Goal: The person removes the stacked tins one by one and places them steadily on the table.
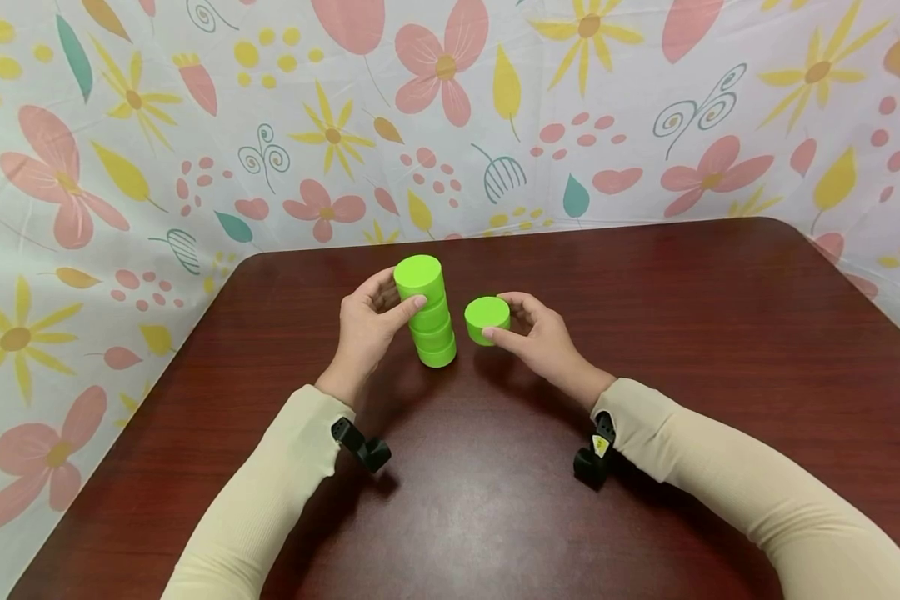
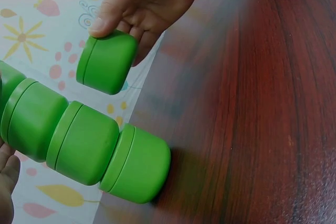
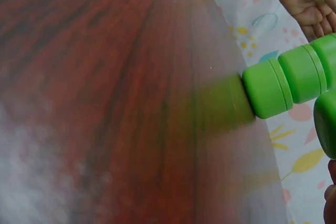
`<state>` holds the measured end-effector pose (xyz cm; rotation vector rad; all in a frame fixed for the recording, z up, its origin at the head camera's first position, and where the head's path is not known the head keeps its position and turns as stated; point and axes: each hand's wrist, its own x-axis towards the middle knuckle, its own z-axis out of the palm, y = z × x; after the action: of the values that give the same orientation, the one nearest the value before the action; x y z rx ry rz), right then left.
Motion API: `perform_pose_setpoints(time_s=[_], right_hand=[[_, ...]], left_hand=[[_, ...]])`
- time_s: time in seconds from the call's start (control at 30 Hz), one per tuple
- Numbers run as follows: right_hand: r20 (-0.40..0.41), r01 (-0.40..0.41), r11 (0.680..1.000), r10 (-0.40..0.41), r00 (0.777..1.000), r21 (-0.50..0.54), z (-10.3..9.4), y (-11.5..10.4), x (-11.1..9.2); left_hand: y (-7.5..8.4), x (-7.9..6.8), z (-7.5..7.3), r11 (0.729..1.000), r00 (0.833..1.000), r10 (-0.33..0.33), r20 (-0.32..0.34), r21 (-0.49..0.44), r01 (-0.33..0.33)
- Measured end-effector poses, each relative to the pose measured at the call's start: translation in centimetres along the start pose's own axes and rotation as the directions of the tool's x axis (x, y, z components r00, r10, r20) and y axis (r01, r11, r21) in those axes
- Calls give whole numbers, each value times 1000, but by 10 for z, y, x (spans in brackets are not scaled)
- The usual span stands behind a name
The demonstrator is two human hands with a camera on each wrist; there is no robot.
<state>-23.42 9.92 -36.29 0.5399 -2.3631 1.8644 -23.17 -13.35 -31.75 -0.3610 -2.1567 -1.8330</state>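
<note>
My left fingers (image 1: 403, 312), in the head view, curl round the green stack (image 1: 432, 329) of four jars, upright on the counter (image 1: 450, 517); my right fingers (image 1: 504, 337), parted one jar wide, pinch the lone jar (image 1: 487, 312) beside it. From the left wrist, that jar stays apart from the stack. From the right wrist, the stack's base meets the counter.

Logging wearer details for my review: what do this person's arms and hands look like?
Long cream sleeves, each with a black device near its cuff; the right one bears a yellow-and-white sticker. The left hand and right hand wear no gloves.
</note>
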Motion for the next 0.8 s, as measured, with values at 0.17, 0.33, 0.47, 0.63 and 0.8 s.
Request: perform_pose_setpoints(time_s=[0.17,0.33,0.47,0.63,0.8], right_hand=[[21,-44,999,44,999,-14,0,4,0],[46,-80,996,82,996,-40,0,7,-2],[46,-93,994,95,994,-58,0,11,-2],[63,-107,991,112,992,-84,1,15,-2],[64,-111,985,120,991,-128,2,18,-2]], left_hand=[[0,1,1,1000,1000,-12,-8,12,12],[0,1,1,1000,1000,-14,-12,19,14],[0,1,1,1000,1000,-8,-13,12,8],[-1,1,1,1000,1000,0,-13,6,0],[0,1,1,1000,1000,0,-15,8,0]])
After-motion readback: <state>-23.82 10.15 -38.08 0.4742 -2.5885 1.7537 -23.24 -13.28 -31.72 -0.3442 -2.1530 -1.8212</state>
